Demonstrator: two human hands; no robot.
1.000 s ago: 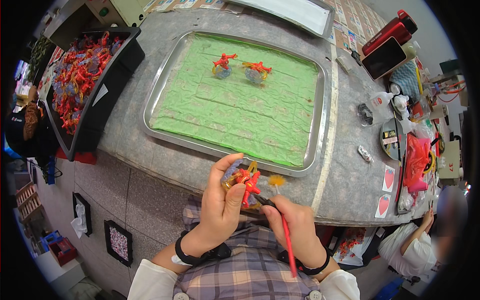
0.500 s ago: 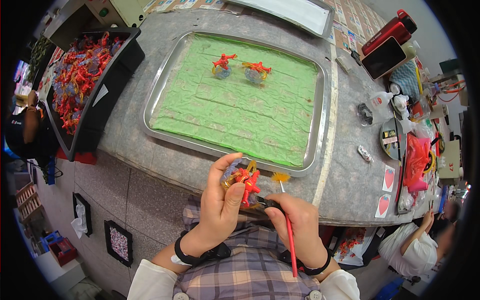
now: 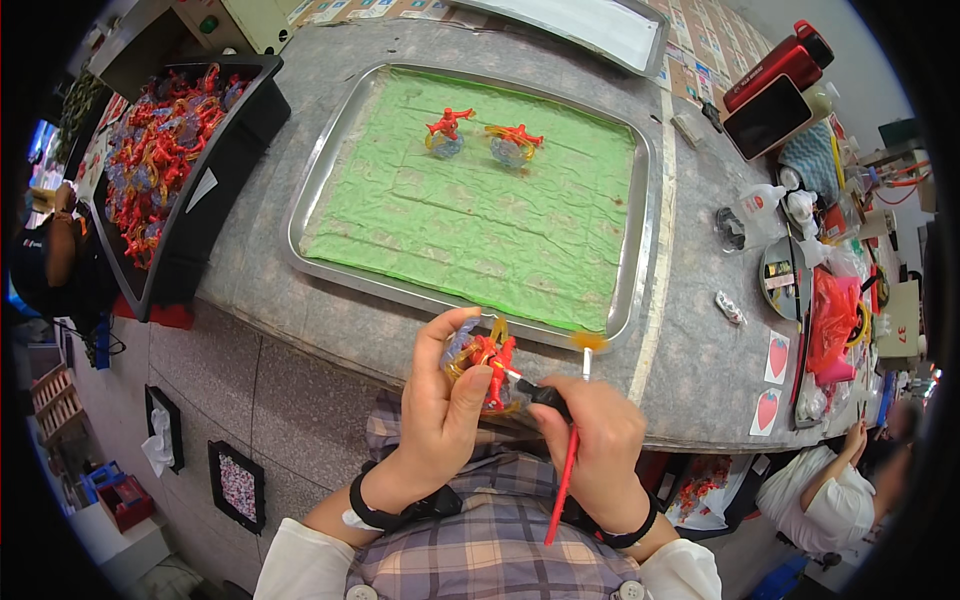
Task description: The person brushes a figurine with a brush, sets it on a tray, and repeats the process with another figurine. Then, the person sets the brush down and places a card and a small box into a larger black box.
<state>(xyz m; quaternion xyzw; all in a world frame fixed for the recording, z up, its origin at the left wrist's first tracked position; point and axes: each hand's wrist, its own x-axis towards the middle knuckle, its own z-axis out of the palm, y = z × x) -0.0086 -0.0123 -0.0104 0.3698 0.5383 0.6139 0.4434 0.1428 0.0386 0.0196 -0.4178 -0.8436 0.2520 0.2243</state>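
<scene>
So, your left hand (image 3: 440, 410) is closed around the red figure (image 3: 493, 362) above the tabletop's (image 3: 690, 330) near edge, and your right hand (image 3: 603, 432) grips the black tool (image 3: 550, 400) together with the brush (image 3: 566, 480). It seems you work the figure with the tool's tip; the next move probably calls for light, steady pressure. The figure looks like glossy plastic, with curved yellow parts; the bristles look splayed, and the tray's (image 3: 643, 190) green lining (image 3: 470, 230) is wrinkled.

Speckled floor (image 3: 310, 420) shows beside a grey-topped table (image 3: 690, 355)
</scene>
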